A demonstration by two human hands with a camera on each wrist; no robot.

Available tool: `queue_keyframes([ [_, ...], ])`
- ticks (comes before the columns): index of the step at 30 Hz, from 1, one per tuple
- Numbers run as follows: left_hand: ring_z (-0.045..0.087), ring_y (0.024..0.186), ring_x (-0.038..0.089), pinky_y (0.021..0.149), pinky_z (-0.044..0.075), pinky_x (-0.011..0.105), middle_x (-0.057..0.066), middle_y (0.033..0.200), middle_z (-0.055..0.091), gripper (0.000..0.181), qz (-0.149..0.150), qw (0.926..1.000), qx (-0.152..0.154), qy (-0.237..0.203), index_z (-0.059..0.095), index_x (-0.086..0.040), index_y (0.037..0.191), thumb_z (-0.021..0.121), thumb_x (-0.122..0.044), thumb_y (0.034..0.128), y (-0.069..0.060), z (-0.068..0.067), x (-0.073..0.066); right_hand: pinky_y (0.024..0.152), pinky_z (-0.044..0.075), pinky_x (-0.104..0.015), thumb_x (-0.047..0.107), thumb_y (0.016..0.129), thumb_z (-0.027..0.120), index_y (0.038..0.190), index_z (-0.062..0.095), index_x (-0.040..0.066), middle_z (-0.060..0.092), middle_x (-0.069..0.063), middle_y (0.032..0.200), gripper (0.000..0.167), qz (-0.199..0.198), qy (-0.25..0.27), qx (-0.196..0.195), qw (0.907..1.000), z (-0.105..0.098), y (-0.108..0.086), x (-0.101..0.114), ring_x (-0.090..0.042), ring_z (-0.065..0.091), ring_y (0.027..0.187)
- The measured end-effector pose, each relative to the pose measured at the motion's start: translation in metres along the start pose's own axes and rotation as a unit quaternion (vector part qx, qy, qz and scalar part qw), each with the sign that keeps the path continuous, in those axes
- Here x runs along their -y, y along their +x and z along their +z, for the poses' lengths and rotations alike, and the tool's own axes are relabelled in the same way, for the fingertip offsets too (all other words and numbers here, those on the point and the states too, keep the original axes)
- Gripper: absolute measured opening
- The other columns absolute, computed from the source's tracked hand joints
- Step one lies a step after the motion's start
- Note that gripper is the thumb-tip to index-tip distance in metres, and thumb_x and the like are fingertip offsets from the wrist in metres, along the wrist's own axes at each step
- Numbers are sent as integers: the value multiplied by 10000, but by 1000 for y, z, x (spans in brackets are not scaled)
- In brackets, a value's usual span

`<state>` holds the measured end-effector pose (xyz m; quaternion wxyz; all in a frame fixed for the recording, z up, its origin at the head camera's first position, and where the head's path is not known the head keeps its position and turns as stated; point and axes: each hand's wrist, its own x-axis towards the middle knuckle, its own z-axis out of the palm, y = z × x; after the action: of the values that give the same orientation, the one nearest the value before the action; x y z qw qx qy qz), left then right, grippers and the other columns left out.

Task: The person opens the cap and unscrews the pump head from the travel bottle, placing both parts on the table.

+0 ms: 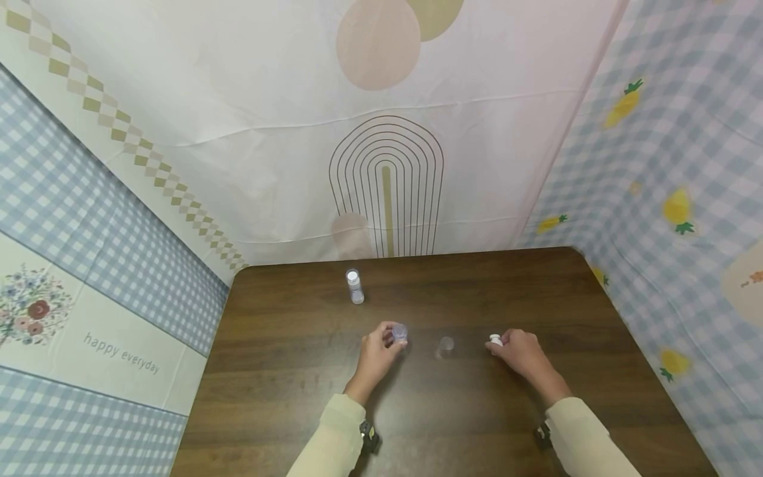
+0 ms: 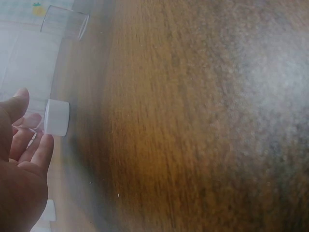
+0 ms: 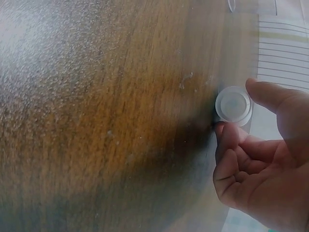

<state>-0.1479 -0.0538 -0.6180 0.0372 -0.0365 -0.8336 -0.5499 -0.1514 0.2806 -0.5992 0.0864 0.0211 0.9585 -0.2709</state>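
In the head view my left hand (image 1: 375, 351) grips a small clear bottle (image 1: 400, 331) between thumb and fingers. Its white base (image 2: 58, 117) shows close to the table in the left wrist view, beside my left hand (image 2: 26, 154). On the right, my right hand (image 1: 523, 352) pinches a small white bottle-top piece (image 1: 495, 339). From the right wrist, that round white piece (image 3: 234, 105) is seen end-on between thumb and fingertips of my right hand (image 3: 270, 150). Between both hands a clear cap (image 1: 446, 344) stands on the wood, also visible as a transparent cup shape (image 2: 65, 22).
A second bottle (image 1: 354, 287) with a white top stands upright toward the back left of the brown wooden table (image 1: 286, 371). Patterned cloths hang behind the table (image 1: 274, 199) and along both sides. Each wrist wears a dark device (image 1: 369, 437).
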Motion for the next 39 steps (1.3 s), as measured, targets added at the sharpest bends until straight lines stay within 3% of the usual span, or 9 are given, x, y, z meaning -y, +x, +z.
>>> queue_keyframes([
  [25,729,1106,372,907,619,370,243,1145,746,308,-72,10000,-30,-2,695,-27,1121,830,-40,844,2,0,1,648,504,-378,386,916,748,828,672,20,667,-62,768,384,-33,-47,94,9999,-5,1,0,-222,570,708],
  [35,722,1116,382,912,616,378,255,1162,738,314,-60,10000,1,-21,691,-23,1131,825,-34,848,3,-1,1,655,513,-359,372,935,744,955,693,-48,694,-117,854,424,206,122,371,9990,-9,0,0,-218,581,738],
  [39,724,1113,381,912,617,377,253,1156,740,317,-45,10000,-28,-8,691,-24,1131,828,-35,845,3,-1,1,679,532,-389,377,954,711,964,704,-50,713,-129,874,427,189,56,310,9993,-11,2,-1,-232,600,760],
])
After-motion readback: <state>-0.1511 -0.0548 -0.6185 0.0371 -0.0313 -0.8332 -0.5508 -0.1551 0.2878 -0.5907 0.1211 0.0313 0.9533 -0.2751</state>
